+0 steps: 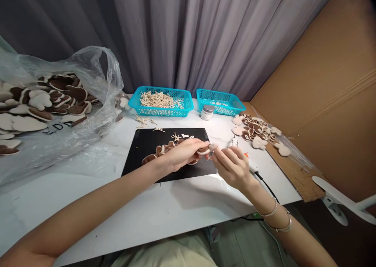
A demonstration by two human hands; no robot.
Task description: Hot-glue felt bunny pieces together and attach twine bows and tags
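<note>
My left hand (185, 152) is closed on a small brown-and-cream fabric piece (202, 151), held above a black mat (176, 176). At its right end my right hand (230, 165) pinches with thumb and fingers. A pale greyish bit shows at those fingertips, too small to name. More brown fabric pieces (149, 159) lie on the mat, partly hidden under my left hand. A cream string bow (175, 137) and small white tags (185, 135) sit at the mat's far side. Behind my right hand, a white corded tool (253, 166) is partly covered.
Two blue baskets stand at the back; the left basket (164, 112) holds many string bows, the right basket (232, 111) a few white bits. A lidded jar (207, 113) is between. Bow-trimmed pieces (249, 130) lie right, a plastic bag (96, 145) of fabric pieces left.
</note>
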